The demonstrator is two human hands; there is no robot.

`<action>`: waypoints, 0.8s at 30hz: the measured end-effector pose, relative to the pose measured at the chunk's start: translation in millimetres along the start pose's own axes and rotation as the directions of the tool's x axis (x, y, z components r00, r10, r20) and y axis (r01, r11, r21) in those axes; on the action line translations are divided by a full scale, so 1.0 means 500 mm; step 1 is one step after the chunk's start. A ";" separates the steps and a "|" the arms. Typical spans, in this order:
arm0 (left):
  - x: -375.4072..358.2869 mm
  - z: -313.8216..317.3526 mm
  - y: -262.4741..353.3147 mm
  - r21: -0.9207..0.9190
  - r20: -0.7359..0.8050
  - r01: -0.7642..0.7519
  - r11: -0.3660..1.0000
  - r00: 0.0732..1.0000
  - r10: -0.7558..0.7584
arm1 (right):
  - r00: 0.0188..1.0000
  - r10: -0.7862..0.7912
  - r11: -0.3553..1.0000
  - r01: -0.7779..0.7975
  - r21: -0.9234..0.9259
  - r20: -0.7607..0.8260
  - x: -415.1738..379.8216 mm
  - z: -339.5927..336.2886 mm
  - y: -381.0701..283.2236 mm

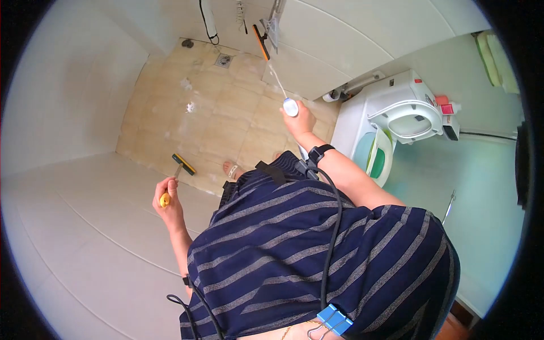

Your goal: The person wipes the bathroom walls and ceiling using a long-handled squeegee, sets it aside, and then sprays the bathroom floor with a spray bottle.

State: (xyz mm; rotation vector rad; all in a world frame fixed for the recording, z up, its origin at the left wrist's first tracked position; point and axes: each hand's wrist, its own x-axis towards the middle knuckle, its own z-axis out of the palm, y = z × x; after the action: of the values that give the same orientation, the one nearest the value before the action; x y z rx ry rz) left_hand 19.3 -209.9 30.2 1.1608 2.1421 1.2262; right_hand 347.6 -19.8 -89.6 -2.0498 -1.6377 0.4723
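My left hand (164,199) is closed around the handle of a long-handled scrub brush, whose yellow handle end (165,200) pokes out of my grip. Its yellow-and-dark brush head (184,164) is low near the floor, beside the left wall. On the other side, my right hand (301,120) grips a white bottle (290,107) with a blue edge. A thin whitish stream (277,81) runs out from the bottle towards the wall and floor ahead. Much of the bottle's body is hidden by my fingers.
White foamy patches (190,106) dot the beige tiled floor (226,107). A drain grate (224,60) lies at the far end. An orange-edged squeegee (261,42) leans at the far wall. To the right are a white toilet seat (409,120) and a green-lined basin (378,157). My sandalled foot (233,169) stands below.
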 end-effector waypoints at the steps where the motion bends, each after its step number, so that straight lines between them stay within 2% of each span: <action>1: 0.012 -0.008 -0.008 -0.007 -0.004 0.005 1.000 1.000 -0.005 | 1.000 0.019 1.000 -0.019 -0.019 -0.010 -0.002 0.012 -0.013; 3: 0.039 -0.024 -0.025 -0.072 0.003 0.046 0.996 0.999 -0.046 | 0.999 0.033 0.999 -0.034 -0.015 -0.027 -0.010 0.029 -0.042; 7: 0.097 -0.053 -0.062 -0.100 0.019 0.021 0.995 1.000 -0.020 | 0.995 0.094 0.994 -0.095 -0.047 -0.035 -0.022 0.064 -0.093; 11: 0.128 -0.081 -0.102 -0.136 0.046 0.049 0.989 0.998 -0.043 | 0.994 0.091 0.995 -0.093 -0.034 -0.065 -0.035 0.100 -0.118; 16: 0.152 -0.104 -0.140 -0.134 0.044 0.072 0.988 0.997 -0.067 | 0.994 0.001 0.999 0.003 0.035 -0.106 -0.028 0.141 -0.141; 20: 0.191 -0.122 -0.165 -0.117 0.011 0.070 0.991 0.998 -0.069 | 0.996 -0.007 1.000 0.010 0.027 -0.085 0.001 0.186 -0.189; 22: 0.211 -0.121 -0.187 -0.127 0.004 0.081 0.989 0.997 -0.081 | 0.993 -0.072 0.994 0.079 0.069 -0.094 0.021 0.212 -0.212; 24: 0.212 -0.105 -0.220 -0.124 -0.036 0.113 0.986 0.992 -0.118 | 0.993 -0.087 0.995 0.090 0.034 -0.085 0.052 0.257 -0.207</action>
State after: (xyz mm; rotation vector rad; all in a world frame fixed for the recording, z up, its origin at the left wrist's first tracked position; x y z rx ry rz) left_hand -127.6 -178.6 -29.9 0.9536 2.1011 1.3201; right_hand 200.2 42.5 -138.1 -1.9340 -1.6504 0.3791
